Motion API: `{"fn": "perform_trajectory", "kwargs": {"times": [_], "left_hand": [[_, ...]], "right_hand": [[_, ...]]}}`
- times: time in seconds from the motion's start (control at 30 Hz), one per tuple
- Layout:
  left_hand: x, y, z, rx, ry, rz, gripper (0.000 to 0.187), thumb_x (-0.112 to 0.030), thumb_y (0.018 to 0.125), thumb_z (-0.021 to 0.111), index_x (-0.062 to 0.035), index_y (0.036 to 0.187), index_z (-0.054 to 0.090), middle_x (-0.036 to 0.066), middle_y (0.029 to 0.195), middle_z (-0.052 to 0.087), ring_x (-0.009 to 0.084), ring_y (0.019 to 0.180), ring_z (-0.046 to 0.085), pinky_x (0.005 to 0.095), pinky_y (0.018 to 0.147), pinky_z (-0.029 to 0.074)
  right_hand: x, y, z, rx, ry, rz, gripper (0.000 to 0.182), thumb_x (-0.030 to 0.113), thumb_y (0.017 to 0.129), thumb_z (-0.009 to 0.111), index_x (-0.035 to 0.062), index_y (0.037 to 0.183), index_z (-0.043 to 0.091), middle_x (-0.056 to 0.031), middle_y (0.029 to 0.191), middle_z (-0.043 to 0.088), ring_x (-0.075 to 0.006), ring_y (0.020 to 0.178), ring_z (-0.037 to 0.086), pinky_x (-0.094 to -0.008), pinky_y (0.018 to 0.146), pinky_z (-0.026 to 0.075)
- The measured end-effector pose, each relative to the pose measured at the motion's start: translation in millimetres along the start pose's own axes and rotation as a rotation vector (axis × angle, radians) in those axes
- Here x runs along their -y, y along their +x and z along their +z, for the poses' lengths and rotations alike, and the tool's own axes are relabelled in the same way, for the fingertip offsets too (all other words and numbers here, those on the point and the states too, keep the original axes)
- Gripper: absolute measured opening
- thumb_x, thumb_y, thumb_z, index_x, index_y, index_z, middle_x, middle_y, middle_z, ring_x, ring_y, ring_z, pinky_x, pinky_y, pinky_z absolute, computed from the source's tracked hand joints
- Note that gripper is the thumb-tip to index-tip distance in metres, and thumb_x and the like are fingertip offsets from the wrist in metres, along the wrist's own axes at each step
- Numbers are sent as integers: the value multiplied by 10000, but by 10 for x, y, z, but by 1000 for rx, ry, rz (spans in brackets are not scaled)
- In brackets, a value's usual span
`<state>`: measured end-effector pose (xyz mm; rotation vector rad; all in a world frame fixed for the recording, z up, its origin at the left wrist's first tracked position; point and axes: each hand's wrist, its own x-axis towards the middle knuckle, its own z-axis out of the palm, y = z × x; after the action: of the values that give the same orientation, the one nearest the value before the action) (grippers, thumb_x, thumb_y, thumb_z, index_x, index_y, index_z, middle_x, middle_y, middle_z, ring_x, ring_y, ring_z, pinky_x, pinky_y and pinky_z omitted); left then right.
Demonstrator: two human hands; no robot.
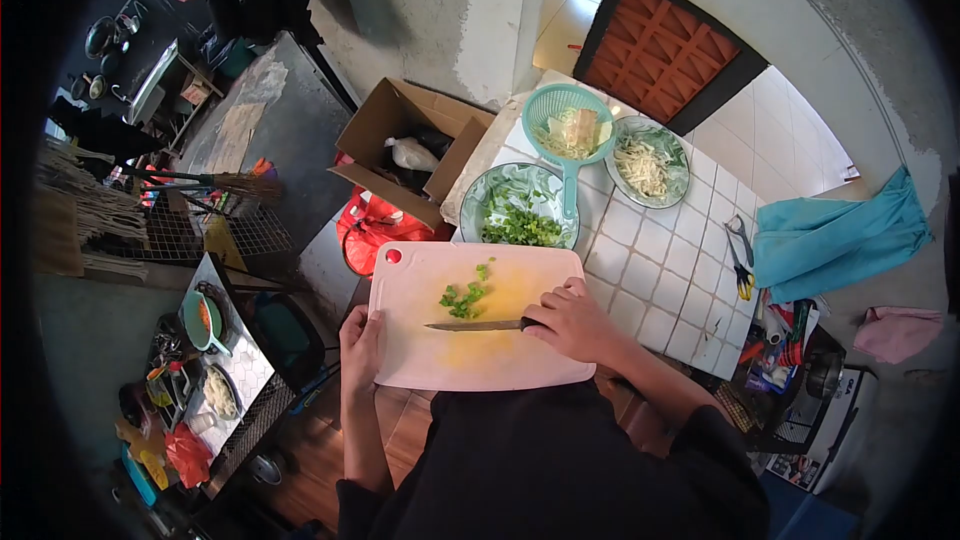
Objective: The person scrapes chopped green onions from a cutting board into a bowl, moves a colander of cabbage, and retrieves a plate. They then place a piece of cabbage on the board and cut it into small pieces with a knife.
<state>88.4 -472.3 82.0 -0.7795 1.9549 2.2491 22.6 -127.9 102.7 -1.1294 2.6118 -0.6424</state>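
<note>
My left hand (361, 345) is closed on the left edge of a pale pink cutting board (540, 365), held up at the near side of the tiled counter. The black handle of a knife (470, 326) is in my right hand (575, 322), which also rests at the board's right edge. The knife's blade lies across the board, pointing left. Just beyond the blade are a few chopped green pieces (462, 300), perhaps scallion. Past the board's far edge stands a leaf-patterned bowl (505, 185) with more chopped greens (525, 230) in it.
On the white tiled counter (640, 265) are a teal strainer (570, 185), a plate (675, 190) of pale shreds, and scissors (741, 265). Left of it sit an open cardboard box (380, 125) and a red bag (375, 235). A side table (240, 380) stands lower left.
</note>
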Motion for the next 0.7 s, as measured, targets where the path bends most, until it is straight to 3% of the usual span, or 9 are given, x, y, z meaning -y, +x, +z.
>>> {"fn": "perform_trajectory", "kwargs": {"times": [0.33, 0.43, 0.47, 0.5, 0.57, 0.7], "left_hand": [[-90, 17, -35, -7, 69, 9, 151, -157, 1012, 560, -22, 959, 601, -30, 770, 613, 14, 622, 511, 188, 560, 400], [-86, 14, -78, -5, 54, 11, 148, -157, 1010, 561, -23, 963, 603, -29, 772, 614, 15, 625, 517, 187, 559, 401], [-91, 16, -101, 0, 37, 7, 147, -157, 1010, 561, -23, 965, 603, -29, 773, 615, 16, 627, 519, 187, 559, 402], [-93, 19, -116, 3, 39, 5, 147, -157, 1010, 561, -23, 965, 603, -29, 773, 615, 16, 627, 519, 187, 559, 402], [-84, 0, -158, -22, 35, 13, 153, -164, 1012, 561, -25, 963, 602, -32, 777, 613, 15, 625, 513, 185, 557, 399], [-47, -30, -302, -37, 38, 7, 160, -169, 1015, 558, -25, 968, 607, -33, 782, 612, 15, 634, 507, 183, 570, 401]], "right_hand": [[-643, 85, -8, -169, -203, 481, 245, 314, 966, 561, 101, 1063, 632, -128, 936, 664, -311, 973, 618, -476, 945, 344], [-564, -16, -86, -321, -12, 409, 256, 314, 955, 584, 81, 1048, 635, -130, 951, 656, -314, 981, 605, -460, 944, 351], [-520, -79, -144, -339, 89, 347, 273, 296, 930, 637, 61, 1069, 639, -120, 946, 635, -304, 970, 585, -402, 956, 356], [-476, -152, -227, -339, 89, 351, 273, 296, 930, 637, 61, 1069, 639, -120, 946, 635, -304, 970, 585, -402, 956, 356], [-421, -337, -377, -136, 179, 243, 254, 289, 930, 644, 66, 1052, 654, -107, 950, 630, -292, 979, 578, -414, 972, 347], [-497, -677, -420, -17, 154, 99, 253, 307, 925, 653, 83, 1043, 667, -82, 907, 606, -266, 944, 575, -433, 1005, 314]]}}
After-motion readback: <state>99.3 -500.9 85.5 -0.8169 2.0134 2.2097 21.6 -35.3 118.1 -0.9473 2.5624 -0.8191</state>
